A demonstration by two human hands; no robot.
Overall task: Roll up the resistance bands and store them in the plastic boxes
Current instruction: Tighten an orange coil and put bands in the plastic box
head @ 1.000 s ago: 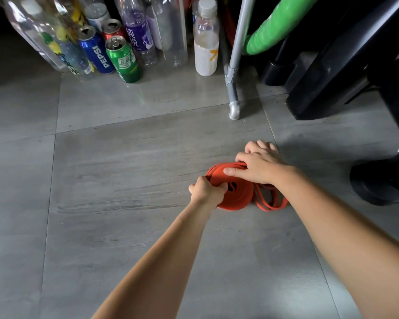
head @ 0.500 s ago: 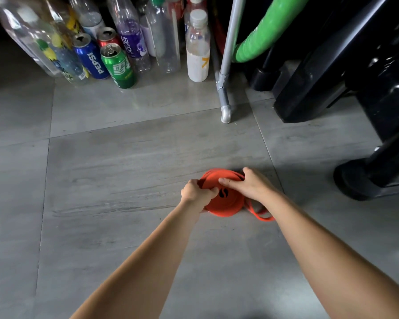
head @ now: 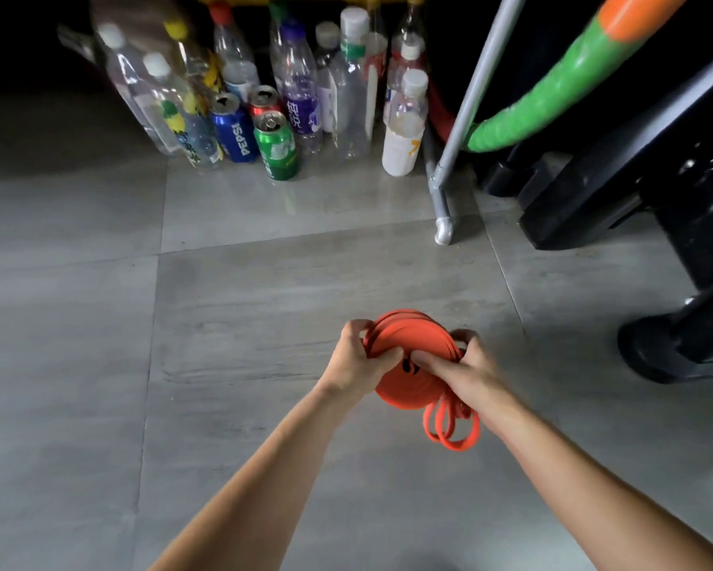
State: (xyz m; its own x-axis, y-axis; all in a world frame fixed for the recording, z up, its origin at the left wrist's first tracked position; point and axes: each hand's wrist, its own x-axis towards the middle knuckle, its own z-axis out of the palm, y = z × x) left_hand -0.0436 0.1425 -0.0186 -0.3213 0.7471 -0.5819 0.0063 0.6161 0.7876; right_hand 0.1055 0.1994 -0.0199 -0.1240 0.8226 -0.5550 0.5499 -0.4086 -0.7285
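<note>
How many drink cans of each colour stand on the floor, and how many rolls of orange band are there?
Blue can: 1
Red can: 1
Green can: 1
Orange band roll: 1
Total: 4

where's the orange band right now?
Head view, lower centre: the orange band is a coil gripped between the left hand and right hand, its loose end hanging under the right hand, well nearer the camera than the green can.
</note>
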